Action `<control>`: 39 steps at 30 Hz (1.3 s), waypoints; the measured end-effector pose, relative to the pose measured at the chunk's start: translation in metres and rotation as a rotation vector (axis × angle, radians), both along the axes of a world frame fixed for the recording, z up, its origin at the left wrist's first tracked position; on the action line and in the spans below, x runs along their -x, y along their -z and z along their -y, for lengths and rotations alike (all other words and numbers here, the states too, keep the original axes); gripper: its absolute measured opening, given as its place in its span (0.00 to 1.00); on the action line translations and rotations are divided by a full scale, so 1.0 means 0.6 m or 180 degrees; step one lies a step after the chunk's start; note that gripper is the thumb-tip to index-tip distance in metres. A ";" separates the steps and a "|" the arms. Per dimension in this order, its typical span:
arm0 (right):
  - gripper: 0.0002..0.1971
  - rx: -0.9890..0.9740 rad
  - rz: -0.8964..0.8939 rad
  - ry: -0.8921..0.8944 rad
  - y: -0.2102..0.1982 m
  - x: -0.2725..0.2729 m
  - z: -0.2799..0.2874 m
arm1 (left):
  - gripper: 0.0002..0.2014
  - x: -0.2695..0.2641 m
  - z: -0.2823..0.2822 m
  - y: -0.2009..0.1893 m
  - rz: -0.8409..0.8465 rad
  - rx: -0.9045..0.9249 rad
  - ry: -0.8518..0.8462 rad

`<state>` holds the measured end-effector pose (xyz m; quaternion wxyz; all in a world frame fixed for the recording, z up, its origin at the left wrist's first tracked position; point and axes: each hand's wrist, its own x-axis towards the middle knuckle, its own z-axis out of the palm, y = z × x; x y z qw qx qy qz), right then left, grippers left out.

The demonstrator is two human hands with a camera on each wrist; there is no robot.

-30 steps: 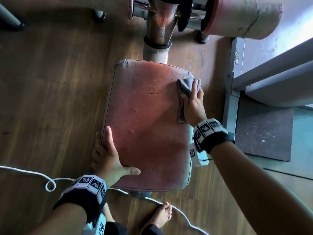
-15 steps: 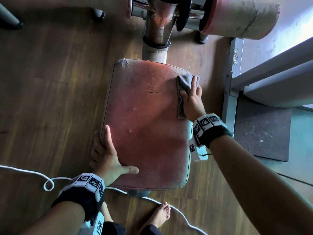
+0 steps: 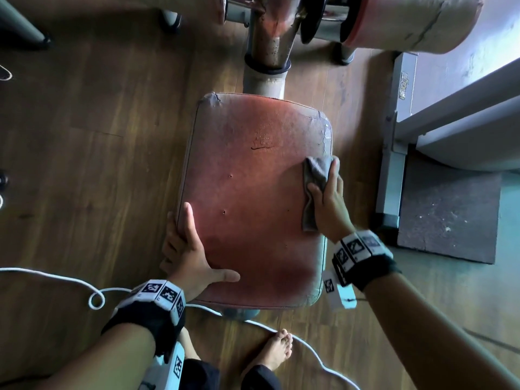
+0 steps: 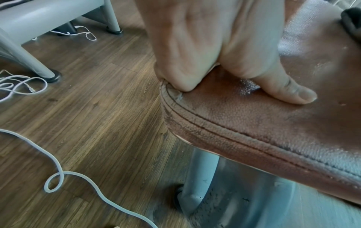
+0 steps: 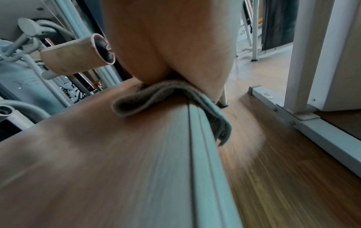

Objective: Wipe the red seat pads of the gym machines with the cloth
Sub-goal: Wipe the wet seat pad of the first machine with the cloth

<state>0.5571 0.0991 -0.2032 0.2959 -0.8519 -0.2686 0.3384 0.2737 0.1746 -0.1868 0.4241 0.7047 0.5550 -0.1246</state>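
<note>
The worn red seat pad (image 3: 253, 206) sits on a steel post, seen from above in the head view. My right hand (image 3: 330, 201) presses a folded grey cloth (image 3: 316, 175) flat against the pad's right edge, about halfway along it, with the fingers straight. In the right wrist view the cloth (image 5: 148, 98) drapes over that edge under my palm (image 5: 171, 46), and the pad (image 5: 97, 154) is motion-blurred. My left hand (image 3: 194, 249) grips the pad's near left edge: thumb on top (image 4: 289, 92), fingers curled over the side of the pad (image 4: 254, 123).
A chrome post (image 3: 267, 52) and worn roller pads (image 3: 408, 21) stand beyond the seat. A grey machine frame (image 3: 394, 136) and a dark mat (image 3: 450, 215) lie to the right. A white cable (image 3: 95, 299) loops over the wood floor near my bare foot (image 3: 275, 353).
My right hand has slid the cloth from the pad's far right corner back toward me along the right edge. The left hand has kept its grip.
</note>
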 end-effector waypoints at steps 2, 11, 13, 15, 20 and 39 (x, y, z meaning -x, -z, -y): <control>0.36 -0.0040 0.0013 0.0059 0.006 -0.024 -0.027 | 0.86 0.003 -0.002 0.002 0.0028 0.0040 0.0018; 0.37 -0.0079 0.0252 -0.0107 0.007 0.051 0.063 | 0.85 -0.009 0.000 -0.012 -0.0308 -0.0077 0.0046; 0.38 -0.0073 0.0279 -0.0147 0.008 0.057 0.074 | 0.84 -0.011 0.002 -0.014 -0.0317 -0.0055 0.0066; 0.38 -0.0039 0.0226 -0.0144 0.009 0.043 0.059 | 0.84 -0.009 0.002 -0.012 -0.0269 -0.0043 0.0069; 0.38 -0.0054 0.0271 -0.0242 0.009 -0.009 0.007 | 0.82 0.002 -0.003 -0.007 0.0197 -0.0012 0.0194; 0.37 0.0016 0.0084 0.0094 -0.002 0.113 0.144 | 0.81 0.002 0.007 -0.008 0.0487 -0.0020 0.0261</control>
